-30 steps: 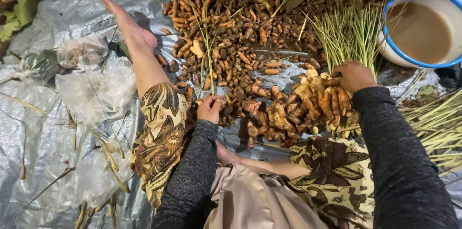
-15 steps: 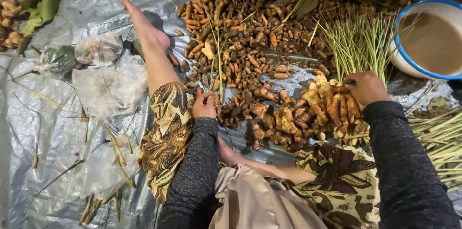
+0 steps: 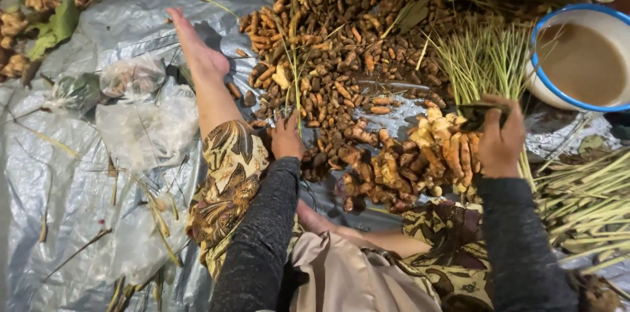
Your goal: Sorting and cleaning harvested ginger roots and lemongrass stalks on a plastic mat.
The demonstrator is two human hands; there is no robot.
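Far out to the left of your left hand, a silver plastic tarp [image 3: 79, 174] covers the ground, with crumpled clear plastic bags [image 3: 141, 122] lying on it and some green leaves [image 3: 56, 23] near its far corner. Your bare left leg stretches out over the tarp, the foot [image 3: 193, 49] lying beyond and to the left of your left hand, and a brown patterned cloth [image 3: 226, 181] is wrapped around the thigh just beside that wrist.

Your left hand [image 3: 287, 138] rests at the near edge of the pile of small brown rhizomes [image 3: 335, 49], fingers curled down onto the pieces; a thin green stalk [image 3: 296, 82] runs up from it, but whether you are pinching it cannot be told.

Between your two hands lies a heap of larger, orange-yellow turmeric roots [image 3: 420, 158], touching the brown pile on its far side.

Your right hand [image 3: 502, 141] is closed around a dark, flat object [image 3: 482, 115], at the right end of the turmeric heap. Just beyond that hand stands a bunch of pale green lemongrass stalks [image 3: 485, 56], and more stalks [image 3: 584, 200] lie to the right of your right forearm. Farther right and beyond, a white basin with a blue rim [image 3: 545, 85] holds murky brown liquid.
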